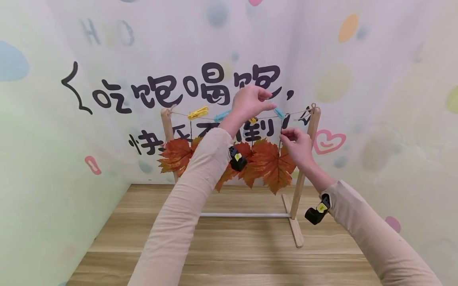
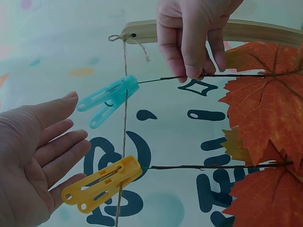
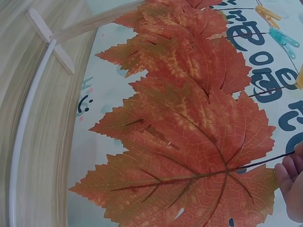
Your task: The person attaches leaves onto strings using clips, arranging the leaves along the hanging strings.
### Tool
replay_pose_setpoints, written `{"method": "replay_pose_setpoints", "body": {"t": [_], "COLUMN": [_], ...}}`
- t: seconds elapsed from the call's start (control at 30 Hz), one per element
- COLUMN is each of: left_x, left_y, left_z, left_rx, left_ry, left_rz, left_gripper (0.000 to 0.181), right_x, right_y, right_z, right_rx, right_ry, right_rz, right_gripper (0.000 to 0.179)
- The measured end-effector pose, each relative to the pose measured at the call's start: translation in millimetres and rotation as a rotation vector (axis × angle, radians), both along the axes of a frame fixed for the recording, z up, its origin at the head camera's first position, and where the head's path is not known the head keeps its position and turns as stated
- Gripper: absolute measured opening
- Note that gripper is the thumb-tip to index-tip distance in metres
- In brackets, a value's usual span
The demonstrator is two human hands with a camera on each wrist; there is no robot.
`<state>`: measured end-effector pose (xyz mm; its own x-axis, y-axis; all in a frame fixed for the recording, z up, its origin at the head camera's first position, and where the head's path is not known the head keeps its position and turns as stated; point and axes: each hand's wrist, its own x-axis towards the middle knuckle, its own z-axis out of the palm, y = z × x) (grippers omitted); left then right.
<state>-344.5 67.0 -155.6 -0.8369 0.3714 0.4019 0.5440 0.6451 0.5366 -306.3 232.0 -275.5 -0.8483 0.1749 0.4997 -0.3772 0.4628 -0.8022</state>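
A light-blue clothespin (image 2: 109, 100) grips the twine line (image 1: 264, 118) and the top of a dark leaf stem (image 2: 165, 79). My right hand (image 1: 297, 145) pinches that stem between thumb and fingers, just below the clothespin. From the stem hangs an orange-red maple leaf (image 3: 189, 175). My left hand (image 1: 250, 101) is beside the clothespin's handle ends, its fingers loosely extended and holding nothing. In the left wrist view, the thumb tip is right by those ends, and a yellow clothespin (image 2: 106, 184) on the line overlaps the lower fingers.
A wooden stand (image 1: 297, 198) holds the line between two posts, with a white rod (image 1: 247, 215) low across it. Further left hang more maple leaves (image 1: 175, 154) from yellow (image 1: 198, 113) and blue clothespins (image 1: 221, 116). A wood-grain table (image 1: 229, 254) lies below, a printed backdrop (image 1: 375, 99) behind.
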Motion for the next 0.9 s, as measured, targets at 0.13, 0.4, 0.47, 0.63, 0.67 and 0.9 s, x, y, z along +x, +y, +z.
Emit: {"method": "replay_pose_setpoints", "body": {"t": [0.13,0.4,0.47,0.63,0.67,0.9], "left_x": [2.8,9.9,11.2,15.8,17.0,24.7], "left_y": [-4.0,-15.5,-18.9,-28.0,-30.0,-46.0], "left_z": [1.2,3.4,3.1,2.0,1.8,-3.7], "left_rx": [0.018,0.022,0.027,0.051,0.052,0.077], "left_ry": [0.003,0.032,0.034,0.039,0.043,0.044], "left_rz": [-0.005,-0.022,-0.029,-0.038,-0.038,-0.052], "left_gripper": [0.042,0.042,0.042,0.039,0.038,0.038], "right_x": [-0.2,3.3,5.5,11.1,12.4,22.5], "right_y": [2,11,12,16,17,20], "right_z": [-1.4,-3.2,-3.5,-6.0,-6.5,-10.8], "right_rx": [0.005,0.004,0.011,0.039,0.043,0.071], "right_ry": [0.031,0.031,0.024,0.02,0.022,0.021], "right_rz": [0.002,0.015,0.01,-0.006,-0.006,0.014], "right_gripper": [0.025,0.027,0.028,0.028,0.027,0.028]}}
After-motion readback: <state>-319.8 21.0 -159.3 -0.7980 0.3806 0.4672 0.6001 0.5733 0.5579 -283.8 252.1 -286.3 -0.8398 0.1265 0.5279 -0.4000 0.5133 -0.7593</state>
